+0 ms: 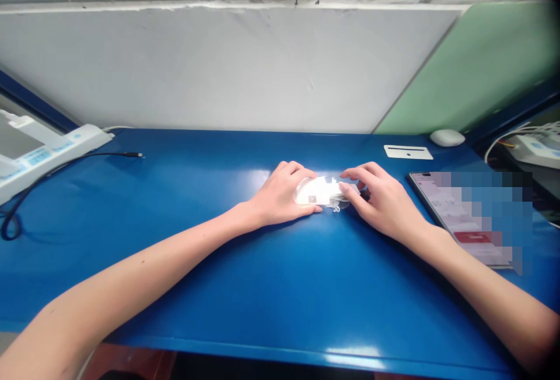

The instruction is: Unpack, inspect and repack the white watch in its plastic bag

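A small clear, rounded plastic package [322, 190] with a bright white label or paper lies on the blue table between my hands. Glare washes out its details, so its exact kind cannot be made out. My left hand [282, 193] grips its left end, thumb along the near side and fingers along the far side. At the right end, my right hand [378, 196] has thumb and forefinger closed at the white, strip-like part. Small crumpled white bits stick out below the package near the right thumb.
A large phone or tablet [455, 211], partly pixelated, lies right of my right hand. Behind it are a white slotted card [408, 152] and a white rounded case [447, 137]. A power strip [56, 150] and black cable [87, 157] lie left. A grey panel [219, 71] borders the back.
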Motion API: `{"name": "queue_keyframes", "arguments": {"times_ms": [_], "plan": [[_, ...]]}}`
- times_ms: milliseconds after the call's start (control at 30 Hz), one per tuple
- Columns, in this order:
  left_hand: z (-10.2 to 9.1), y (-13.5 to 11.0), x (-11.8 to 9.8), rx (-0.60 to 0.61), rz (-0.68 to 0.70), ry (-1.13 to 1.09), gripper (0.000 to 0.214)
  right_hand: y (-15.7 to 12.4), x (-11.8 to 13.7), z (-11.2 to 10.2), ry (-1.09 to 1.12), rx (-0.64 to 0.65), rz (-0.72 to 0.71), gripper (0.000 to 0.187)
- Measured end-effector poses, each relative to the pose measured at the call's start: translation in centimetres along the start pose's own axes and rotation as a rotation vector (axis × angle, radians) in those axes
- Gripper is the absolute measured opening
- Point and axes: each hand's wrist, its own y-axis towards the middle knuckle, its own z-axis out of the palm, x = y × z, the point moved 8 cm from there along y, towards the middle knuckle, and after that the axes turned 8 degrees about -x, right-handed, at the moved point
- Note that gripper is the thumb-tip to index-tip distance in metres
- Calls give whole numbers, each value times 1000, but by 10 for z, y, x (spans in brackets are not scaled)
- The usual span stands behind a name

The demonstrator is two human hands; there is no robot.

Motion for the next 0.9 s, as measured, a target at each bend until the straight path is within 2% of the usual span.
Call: {"name": "queue_keyframes", "arguments": {"times_ms": [100,267,433,633,767,900], "plan": [[1,0,0,4,13,0,56,1,7,0,61,117,-180,32],[2,0,1,21,9,16,58,1,8,-10,68,137,-382,28],[2,0,1,24,1,21,57,-1,6,-5,151,169,-386,30],[2,0,1,10,15,23,58,-7,20,2,152,73,-446,24],[2,0,0,11,17,23,56,-5,20,-6,38,20,-469,21],[2,0,-1,16,28,12,58,2,11,-17,3,17,-414,20]]}}
